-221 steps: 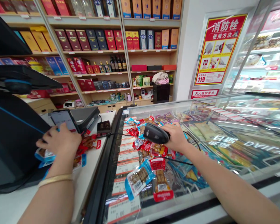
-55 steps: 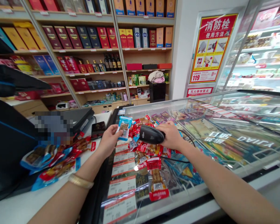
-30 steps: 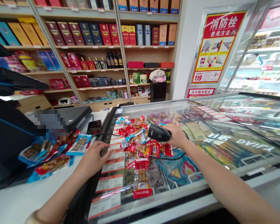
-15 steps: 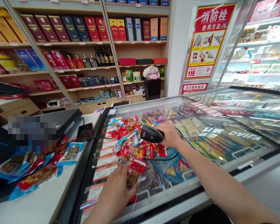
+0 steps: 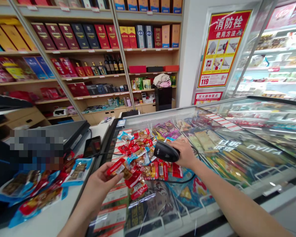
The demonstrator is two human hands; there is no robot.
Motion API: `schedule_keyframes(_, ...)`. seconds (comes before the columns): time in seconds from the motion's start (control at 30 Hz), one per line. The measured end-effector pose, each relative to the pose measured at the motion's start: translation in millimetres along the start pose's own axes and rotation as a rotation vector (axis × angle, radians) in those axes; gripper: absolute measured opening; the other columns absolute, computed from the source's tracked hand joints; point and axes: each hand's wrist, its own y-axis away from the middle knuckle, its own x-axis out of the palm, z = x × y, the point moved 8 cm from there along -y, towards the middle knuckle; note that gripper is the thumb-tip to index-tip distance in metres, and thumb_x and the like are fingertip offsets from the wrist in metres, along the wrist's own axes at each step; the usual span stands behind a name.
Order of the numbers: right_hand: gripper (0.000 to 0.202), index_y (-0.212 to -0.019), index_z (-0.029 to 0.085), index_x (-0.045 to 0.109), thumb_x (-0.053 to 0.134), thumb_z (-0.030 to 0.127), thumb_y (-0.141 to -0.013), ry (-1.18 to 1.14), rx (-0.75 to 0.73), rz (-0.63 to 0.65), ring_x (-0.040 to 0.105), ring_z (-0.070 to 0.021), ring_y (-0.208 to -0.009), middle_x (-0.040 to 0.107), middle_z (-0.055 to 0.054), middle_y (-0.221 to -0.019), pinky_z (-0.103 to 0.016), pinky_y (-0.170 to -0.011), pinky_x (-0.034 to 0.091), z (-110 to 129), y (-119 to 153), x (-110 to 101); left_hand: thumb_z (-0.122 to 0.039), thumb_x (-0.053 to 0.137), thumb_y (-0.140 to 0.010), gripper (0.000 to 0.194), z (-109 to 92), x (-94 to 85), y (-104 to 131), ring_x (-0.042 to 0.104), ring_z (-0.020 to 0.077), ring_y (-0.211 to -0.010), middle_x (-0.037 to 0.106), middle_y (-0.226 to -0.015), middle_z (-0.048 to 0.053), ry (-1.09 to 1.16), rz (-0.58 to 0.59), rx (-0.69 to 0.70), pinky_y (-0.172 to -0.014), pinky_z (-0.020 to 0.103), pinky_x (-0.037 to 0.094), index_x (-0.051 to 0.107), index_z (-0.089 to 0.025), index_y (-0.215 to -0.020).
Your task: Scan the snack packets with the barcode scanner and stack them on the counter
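Observation:
Near the left side of the freezer's glass lid, my left hand (image 5: 100, 182) pinches a red snack packet (image 5: 117, 167) between thumb and fingers. My right hand (image 5: 185, 152) is wrapped round a black barcode scanner (image 5: 166, 151), whose head points left over the pile. Beneath and around the scanner lies a heap of small red and blue snack packets (image 5: 138, 154) on the glass. A few red packets (image 5: 138, 189) lie just right of my left fingers. The scanner's black cable (image 5: 185, 180) curves across the glass below my right hand.
The glass-topped freezer (image 5: 177, 214) shows frozen packs inside. Larger snack packets (image 5: 40, 200) lie on the white counter (image 5: 61, 214) at left, with a dark phone (image 5: 92, 146) and a monitor (image 5: 76, 135). Shelves of boxes (image 5: 81, 36) stand behind.
My left hand has moved up and left from the lower edge of the pile and now holds a red packet raised. The right hand still holds the scanner. The view has tilted slightly upward.

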Motion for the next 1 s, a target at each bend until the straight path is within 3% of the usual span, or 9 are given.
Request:
schedule_keyframes(0.17,0.026,-0.102,0.022,0.067,0.065,0.036,-0.08,-0.048,-0.017,-0.009,0.068,-0.0215,-0.084,0.078,-0.006,-0.099,-0.037,-0.08,0.03,9.8,-1.4,-3.9,-0.038,0.088,-0.05,0.05,6.5,12.2,-12.9,0.07,0.022,-0.074,0.071,-0.076,0.002,0.329,-0.16,-0.019,-0.064,0.029,0.057,0.064,-0.019,-0.09)
schedule_keyframes(0.27,0.023,-0.098,0.022,0.066,0.062,0.036,-0.081,-0.076,-0.041,-0.034,0.066,-0.0208,-0.081,0.077,-0.006,-0.093,-0.038,-0.079,0.03,20.5,-3.7,-9.4,-0.037,0.083,-0.058,0.046,15.2,7.7,-14.8,0.071,0.0215,-0.074,0.067,-0.072,-0.002,0.369,-0.309,0.016,-0.065,0.031,0.058,0.059,-0.022,-0.094)
schedule_keyframes(0.33,0.022,-0.096,0.023,0.065,0.062,0.039,-0.081,-0.093,-0.056,-0.027,0.065,-0.0203,-0.078,0.075,-0.004,-0.086,-0.037,-0.081,0.03,28.0,-5.7,-11.8,-0.039,0.081,-0.059,0.047,19.7,5.5,-15.5,0.072,0.0222,-0.075,0.068,-0.073,-0.003,0.308,-0.303,0.015,-0.067,0.033,0.059,0.057,-0.023,-0.096)
schedule_keyframes(0.6,0.016,-0.093,0.023,0.065,0.058,0.032,-0.082,-0.053,-0.118,0.019,0.06,-0.018,-0.075,0.071,-0.002,-0.081,-0.038,-0.085,0.028,48.2,-8.5,-14.1,-0.048,0.079,-0.062,0.058,16.9,7.8,-18.0,0.073,0.0264,-0.094,0.076,-0.101,0.009,-0.132,0.014,0.153,-0.085,0.04,0.059,0.058,-0.018,-0.106)
schedule_keyframes(0.73,0.018,-0.095,0.024,0.066,0.058,0.031,-0.081,-0.023,-0.142,0.048,0.06,-0.019,-0.076,0.072,-0.003,-0.082,-0.038,-0.085,0.027,55.0,-8.0,-12.8,-0.058,0.078,-0.061,0.056,13.3,-2.9,-18.7,0.073,0.0276,-0.092,0.077,-0.094,0.009,-0.286,-0.084,0.248,-0.084,0.04,0.059,0.062,-0.019,-0.098)
schedule_keyframes(0.83,0.019,-0.097,0.024,0.066,0.057,0.028,-0.08,-0.032,-0.171,0.045,0.06,-0.0188,-0.076,0.072,-0.002,-0.083,-0.038,-0.084,0.027,60.7,-8.5,-14.7,-0.061,0.071,-0.07,0.047,4.6,-9.5,-15.0,0.072,0.0267,-0.089,0.077,-0.093,0.008,-0.454,-0.147,0.315,-0.082,0.038,0.059,0.068,-0.021,-0.092)
schedule_keyframes(1.0,0.02,-0.098,0.024,0.066,0.058,0.027,-0.079,-0.022,-0.199,0.079,0.062,-0.0186,-0.077,0.073,-0.002,-0.085,-0.039,-0.084,0.027,65.5,-8.3,-13.6,-0.049,0.064,-0.074,0.034,-16.8,-7.7,-5.8,0.07,0.0242,-0.096,0.074,-0.102,0.008,-0.601,-0.136,0.501,-0.09,0.034,0.056,0.074,-0.023,-0.092)
